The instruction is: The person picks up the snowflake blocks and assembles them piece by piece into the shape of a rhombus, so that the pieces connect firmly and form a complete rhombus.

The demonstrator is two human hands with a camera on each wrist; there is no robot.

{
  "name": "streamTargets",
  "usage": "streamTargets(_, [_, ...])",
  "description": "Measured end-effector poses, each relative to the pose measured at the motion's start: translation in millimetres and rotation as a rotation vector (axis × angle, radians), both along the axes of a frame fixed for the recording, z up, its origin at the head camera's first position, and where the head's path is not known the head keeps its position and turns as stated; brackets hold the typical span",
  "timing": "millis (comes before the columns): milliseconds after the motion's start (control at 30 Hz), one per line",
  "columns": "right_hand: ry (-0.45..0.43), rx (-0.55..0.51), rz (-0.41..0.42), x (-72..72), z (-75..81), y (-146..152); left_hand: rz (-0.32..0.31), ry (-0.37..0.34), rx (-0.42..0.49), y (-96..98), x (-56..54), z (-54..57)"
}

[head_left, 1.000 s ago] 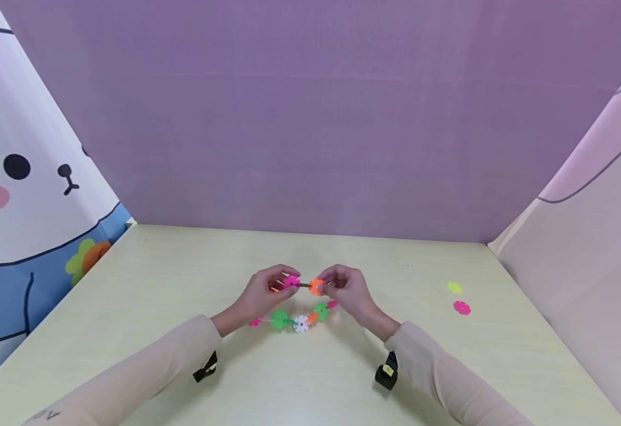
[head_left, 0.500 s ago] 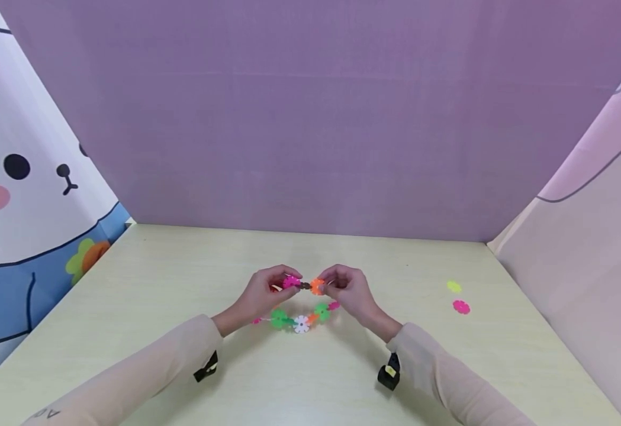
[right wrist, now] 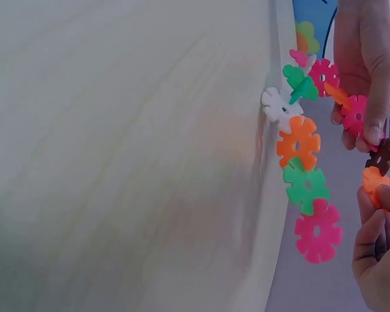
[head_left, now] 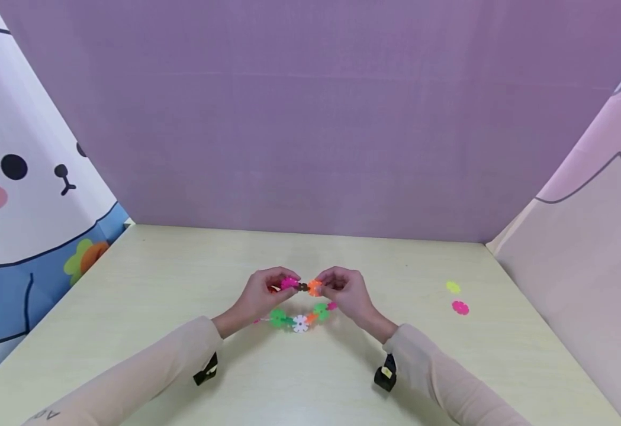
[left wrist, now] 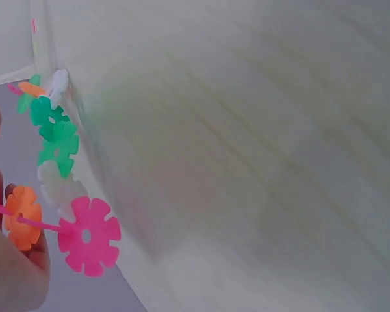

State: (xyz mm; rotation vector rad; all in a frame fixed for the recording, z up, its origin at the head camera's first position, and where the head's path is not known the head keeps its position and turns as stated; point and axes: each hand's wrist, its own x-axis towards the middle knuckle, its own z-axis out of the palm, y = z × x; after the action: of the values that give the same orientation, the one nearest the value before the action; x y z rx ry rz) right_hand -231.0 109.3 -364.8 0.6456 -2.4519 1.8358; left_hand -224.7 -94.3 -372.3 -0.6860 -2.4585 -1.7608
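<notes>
My left hand (head_left: 259,296) pinches a pink flower-shaped interlocking disc (head_left: 289,283) in the head view. Opposite it, my right hand (head_left: 348,293) holds an orange flower disc (head_left: 314,288) between thumb and fingers. A small brown disc (right wrist: 379,156) sits between these two, touching both in the right wrist view. From the left hand's side hangs a curved chain of slotted discs, among them a green disc (head_left: 277,318), a white disc (head_left: 300,323) and another orange disc (right wrist: 298,144). Its loose end is a pink disc (right wrist: 318,231), apart from the right hand. Fingers partly hide the held discs.
Two loose discs, one yellow (head_left: 453,287) and one pink (head_left: 460,307), lie on the right of the pale wooden table (head_left: 182,260). A purple cloth screen (head_left: 310,118) stands behind the table, with printed panels at both sides.
The brown disc, a thin edge-on strip a second ago, has turned and shows more of its face. Both hands stay nearly in place, still holding their discs.
</notes>
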Motion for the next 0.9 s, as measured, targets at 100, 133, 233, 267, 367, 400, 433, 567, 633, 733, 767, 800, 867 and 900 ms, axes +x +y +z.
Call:
streamTargets(100, [0.006,0.005,0.003,-0.3,-0.3,-1,0.003,0.010,0.002,-2.2,-7.6,-10.3])
streamTargets(133, [0.006,0.004,0.004,-0.5,0.0,-1,0.005,0.014,0.001,-2.9,-10.0,-13.5])
streamTargets(233, [0.007,-0.001,0.008,-0.9,1.7,-1,0.008,0.023,0.011,-4.9,-16.8,-21.6])
streamTargets(267, [0.006,-0.002,0.007,-1.0,2.1,-2,0.009,0.027,0.011,-5.2,-17.2,-21.8])
streamTargets(367, [0.005,-0.002,0.004,-1.1,2.1,-2,0.010,0.022,0.015,-5.8,-17.4,-21.9])
streamTargets(400, [0.003,-0.001,0.002,-0.9,1.8,-3,0.011,0.014,0.014,-6.1,-17.0,-22.0])
streamTargets(433, [0.000,-0.001,0.000,-0.7,1.4,-3,0.011,0.007,0.012,-6.3,-16.9,-22.4])
streamTargets(567, [-0.017,-0.002,-0.013,0.0,-1.3,-4,0.016,-0.027,0.008,-6.6,-16.0,-24.1])
streamTargets(633, [-0.026,-0.004,-0.026,0.0,-3.0,-5,0.021,-0.037,0.005,-6.7,-15.7,-24.5])
streamTargets(733, [-0.038,-0.013,-0.039,-0.2,-5.0,-5,0.021,-0.042,0.010,-6.4,-15.1,-24.1])
streamTargets(767, [-0.039,-0.016,-0.041,-0.4,-5.4,-6,0.021,-0.044,0.010,-6.3,-15.3,-24.2])
streamTargets(800, [-0.038,-0.018,-0.040,-0.5,-5.6,-6,0.021,-0.041,0.007,-6.1,-15.4,-24.1])
streamTargets(867, [-0.038,-0.024,-0.033,-0.7,-5.4,-6,0.021,-0.040,0.004,-5.5,-15.9,-24.2])
streamTargets(900, [-0.035,-0.025,-0.029,-0.9,-5.2,-6,0.019,-0.037,0.003,-5.1,-16.1,-24.3])
